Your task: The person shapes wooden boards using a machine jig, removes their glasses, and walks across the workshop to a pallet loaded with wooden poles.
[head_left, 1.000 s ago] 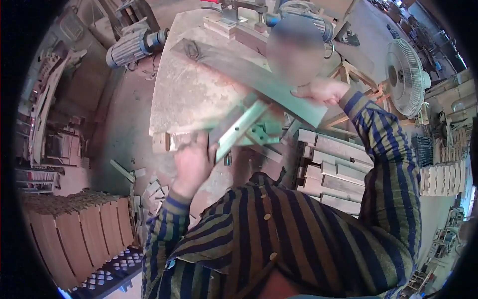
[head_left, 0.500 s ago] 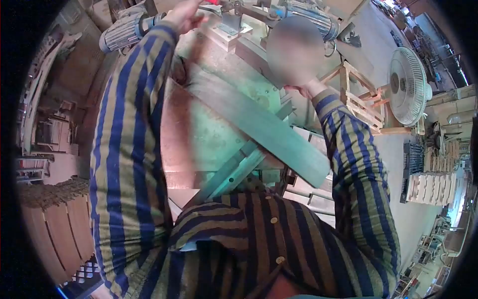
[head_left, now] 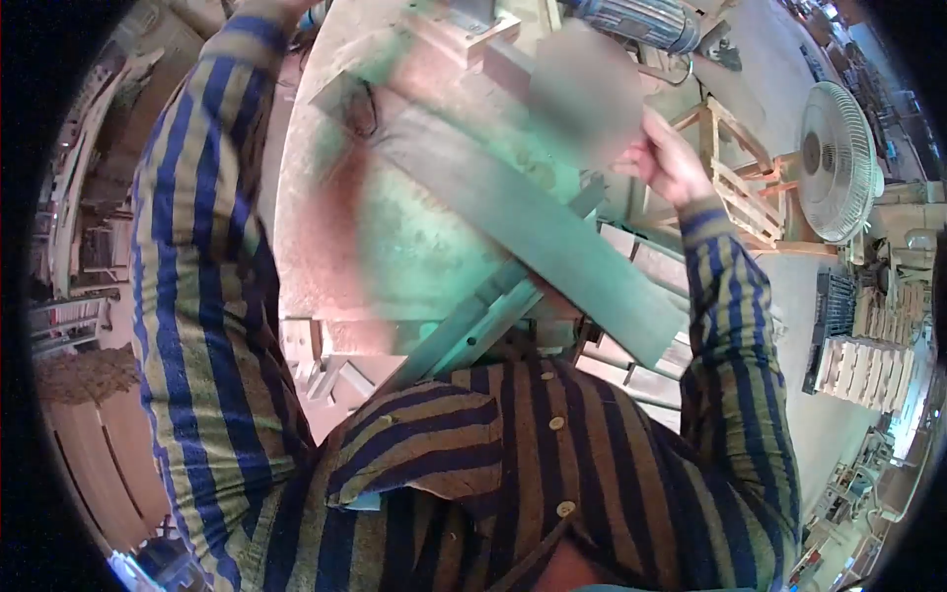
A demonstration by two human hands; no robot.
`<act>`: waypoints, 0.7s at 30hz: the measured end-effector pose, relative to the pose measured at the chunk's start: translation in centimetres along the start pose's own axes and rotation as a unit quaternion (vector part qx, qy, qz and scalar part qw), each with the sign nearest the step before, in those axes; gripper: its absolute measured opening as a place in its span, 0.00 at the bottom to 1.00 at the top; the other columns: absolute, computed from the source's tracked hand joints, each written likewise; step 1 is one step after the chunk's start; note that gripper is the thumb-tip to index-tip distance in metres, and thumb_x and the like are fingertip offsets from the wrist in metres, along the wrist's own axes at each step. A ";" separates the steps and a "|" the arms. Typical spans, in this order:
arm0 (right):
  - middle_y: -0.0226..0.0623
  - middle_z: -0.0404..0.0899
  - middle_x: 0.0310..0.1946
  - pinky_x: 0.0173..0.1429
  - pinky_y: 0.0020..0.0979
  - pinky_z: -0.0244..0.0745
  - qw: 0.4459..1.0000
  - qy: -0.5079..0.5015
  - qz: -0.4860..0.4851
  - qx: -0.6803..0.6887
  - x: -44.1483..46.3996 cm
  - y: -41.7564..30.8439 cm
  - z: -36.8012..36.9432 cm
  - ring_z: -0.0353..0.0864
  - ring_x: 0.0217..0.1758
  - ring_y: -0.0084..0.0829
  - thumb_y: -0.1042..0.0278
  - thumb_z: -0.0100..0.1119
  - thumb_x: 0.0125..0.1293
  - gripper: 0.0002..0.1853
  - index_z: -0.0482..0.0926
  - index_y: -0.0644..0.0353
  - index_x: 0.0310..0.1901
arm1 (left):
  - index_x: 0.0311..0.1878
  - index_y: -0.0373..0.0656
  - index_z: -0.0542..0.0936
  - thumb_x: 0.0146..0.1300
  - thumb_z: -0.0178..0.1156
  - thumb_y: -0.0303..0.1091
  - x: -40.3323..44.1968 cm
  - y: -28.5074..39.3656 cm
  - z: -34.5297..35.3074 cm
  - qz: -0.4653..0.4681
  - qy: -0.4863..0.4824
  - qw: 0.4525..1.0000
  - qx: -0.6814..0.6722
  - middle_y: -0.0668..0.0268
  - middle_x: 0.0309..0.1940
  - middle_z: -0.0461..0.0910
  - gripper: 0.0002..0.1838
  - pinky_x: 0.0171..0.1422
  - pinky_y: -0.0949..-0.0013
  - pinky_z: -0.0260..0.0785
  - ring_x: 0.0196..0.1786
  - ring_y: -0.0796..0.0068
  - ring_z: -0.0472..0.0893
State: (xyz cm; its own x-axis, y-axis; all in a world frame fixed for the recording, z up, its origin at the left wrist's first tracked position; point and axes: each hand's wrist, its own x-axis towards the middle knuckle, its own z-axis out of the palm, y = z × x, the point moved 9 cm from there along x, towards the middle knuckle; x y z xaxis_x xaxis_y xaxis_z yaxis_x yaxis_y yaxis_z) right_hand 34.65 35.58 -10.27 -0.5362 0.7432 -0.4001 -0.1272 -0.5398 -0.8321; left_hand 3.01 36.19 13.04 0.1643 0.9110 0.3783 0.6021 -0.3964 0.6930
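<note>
My left hand (head_left: 281, 6) is at the top left edge, mostly cut off, with its fingers out of sight. At the upper right, my right hand (head_left: 673, 163) is raised beside a round blurred patch that covers its fingertips. Its visible fingers are curled in, and whatever they hold is hidden. A long flat wooden board (head_left: 533, 222) lies diagonally over a pale work table (head_left: 424, 266) under greenish light. Beneath the board, a slotted metal bar (head_left: 473, 321) crosses the other way. Neither hand visibly touches the board.
A ribbed electric motor (head_left: 646, 22) stands at the top. To the right are a wooden frame (head_left: 740, 192), a white fan (head_left: 837, 163) and stacked wood pieces (head_left: 863, 375). Tall boards (head_left: 104, 459) stand at lower left. Small wood offcuts (head_left: 345, 385) lie by the table's near edge.
My left hand has moved up and left, away from the red-tipped part at the top. My right hand has shifted right, showing more of itself. The board looks still while the view shifts.
</note>
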 end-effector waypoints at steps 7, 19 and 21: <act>0.48 0.76 0.45 0.50 0.41 0.74 0.951 0.202 -0.037 0.231 -17.2 14.0 -12.9 0.78 0.44 0.42 0.41 0.49 0.62 0.32 0.65 0.62 0.56 | 0.65 0.52 0.63 0.40 0.67 0.54 -14.6 0.7 10.1 0.093 -0.279 0.917 0.269 0.60 0.62 0.65 0.46 0.67 0.53 0.48 0.64 0.59 0.63; 0.41 0.62 0.59 0.64 0.48 0.52 0.493 0.722 -0.177 0.453 -65.6 46.5 -21.8 0.64 0.60 0.43 0.35 0.46 0.56 0.34 0.63 0.50 0.59 | 0.48 0.42 0.76 0.55 0.61 0.37 -9.2 0.9 10.2 0.141 -0.178 0.964 0.137 0.54 0.38 0.77 0.18 0.46 0.63 0.68 0.41 0.58 0.77; 0.41 0.50 0.68 0.68 0.50 0.45 0.478 0.754 -0.208 0.400 -69.5 42.9 -17.9 0.54 0.70 0.41 0.31 0.40 0.58 0.40 0.52 0.45 0.67 | 0.43 0.38 0.76 0.59 0.59 0.37 -8.4 1.1 11.0 0.083 -0.242 0.964 0.070 0.55 0.32 0.78 0.14 0.42 0.67 0.68 0.34 0.65 0.77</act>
State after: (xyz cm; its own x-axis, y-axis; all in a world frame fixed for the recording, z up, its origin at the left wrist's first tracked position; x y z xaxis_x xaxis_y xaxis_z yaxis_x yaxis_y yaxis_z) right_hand 81.38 -32.18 -24.96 0.8083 -0.0338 -0.5877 -0.5626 0.2495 -0.7882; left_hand 10.88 29.33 3.84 0.5922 0.7963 0.1231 0.6300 -0.5529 0.5454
